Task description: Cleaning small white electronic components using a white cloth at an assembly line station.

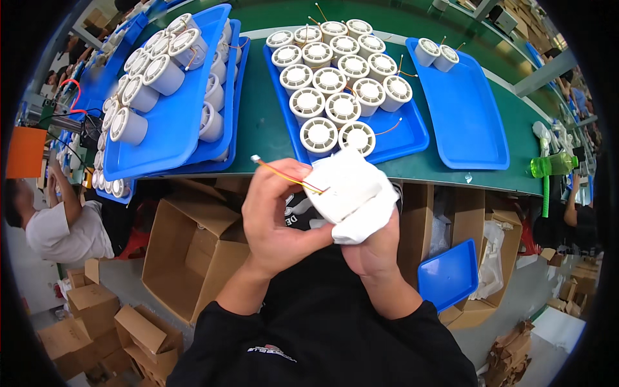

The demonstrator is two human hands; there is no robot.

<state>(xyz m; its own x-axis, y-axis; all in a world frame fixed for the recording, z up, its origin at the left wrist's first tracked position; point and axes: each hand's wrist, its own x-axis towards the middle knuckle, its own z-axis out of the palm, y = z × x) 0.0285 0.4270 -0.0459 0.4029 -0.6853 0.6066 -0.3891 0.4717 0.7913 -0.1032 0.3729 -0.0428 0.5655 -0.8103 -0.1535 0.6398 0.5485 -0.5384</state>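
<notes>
In front of my chest, my left hand grips a white fan-like housing from its left side, fingers behind and thumb below. Thin red, yellow and dark wires run out of the housing past my fingers to a small white plug. My right hand is closed round a white cloth pressed against the housing's lower right; the cloth hides most of those fingers. Just beyond my hands, a blue tray holds several similar white round housings with slotted tops.
Stacked blue trays of housings stand left on the green table. Another blue tray at right carries two housings. A green bottle lies by the right edge. Cardboard boxes sit below; a person works at far left.
</notes>
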